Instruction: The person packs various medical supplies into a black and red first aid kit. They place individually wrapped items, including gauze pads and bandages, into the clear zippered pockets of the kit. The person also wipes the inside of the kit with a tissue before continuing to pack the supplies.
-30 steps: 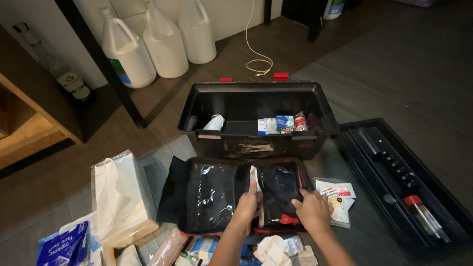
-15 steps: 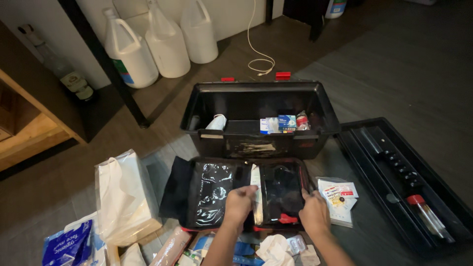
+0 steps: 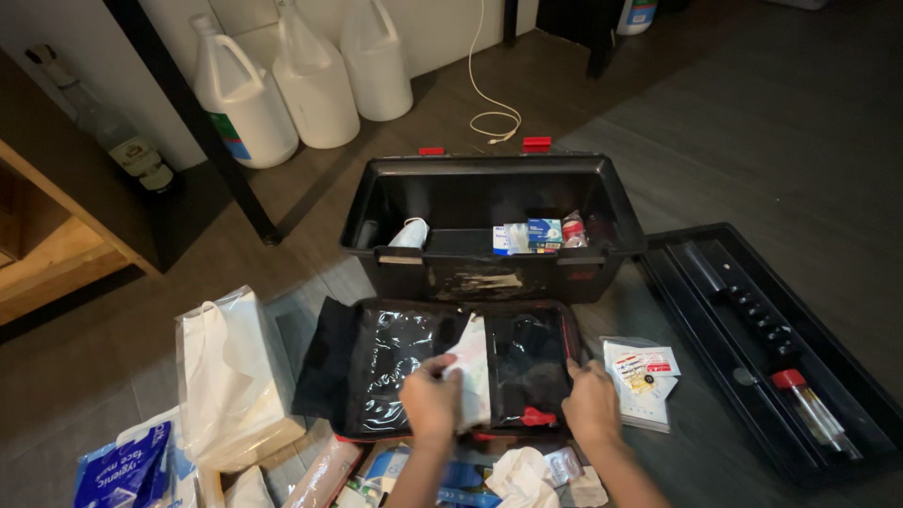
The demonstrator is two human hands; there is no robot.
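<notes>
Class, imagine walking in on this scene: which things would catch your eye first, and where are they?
The open black toolbox sits mid-floor, a few small packets inside, its lid lying to the right. In front lies an unfolded black pouch; the left hand touches a white packet on it, and the right hand rests on its edge. Three white jugs stand by the wall.

Dim indoor shot, mostly sharp.
Light from upper left: white jugs [image 3: 282, 80] bright, floor [image 3: 752, 122] at right dark. Glare on pouch's clear plastic pockets [image 3: 390, 362]. Slight wide-angle bend at edges.
</notes>
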